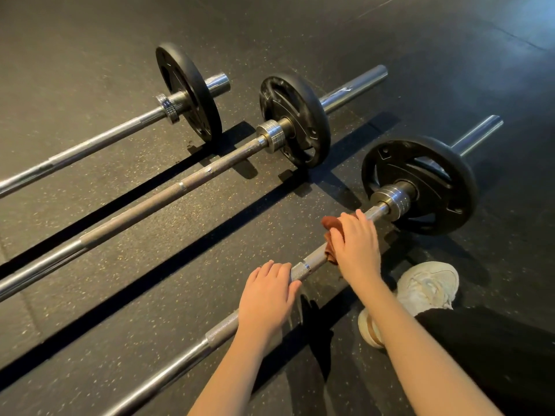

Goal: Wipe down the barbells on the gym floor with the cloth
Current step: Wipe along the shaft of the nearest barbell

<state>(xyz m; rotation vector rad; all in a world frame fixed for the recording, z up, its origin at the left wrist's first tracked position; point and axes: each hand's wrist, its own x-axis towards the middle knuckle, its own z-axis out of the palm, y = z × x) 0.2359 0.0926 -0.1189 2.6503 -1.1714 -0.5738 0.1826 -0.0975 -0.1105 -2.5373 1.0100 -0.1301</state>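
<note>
The dark speckled rubber floor [150, 280] carries three bars on black plates. Beyond the nearest barbell [180, 357] lie the middle barbell [168, 193], then the far barbell [90, 145]. A pale shoe [426, 286] stands just beside the nearest barbell, on the person's side.

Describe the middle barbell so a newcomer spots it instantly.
Three barbells lie side by side on the black floor. The middle barbell lies just beyond the nearest barbell, which has the brown cloth. Its shaft is dull brownish, its neighbours' shiny silver.
</note>
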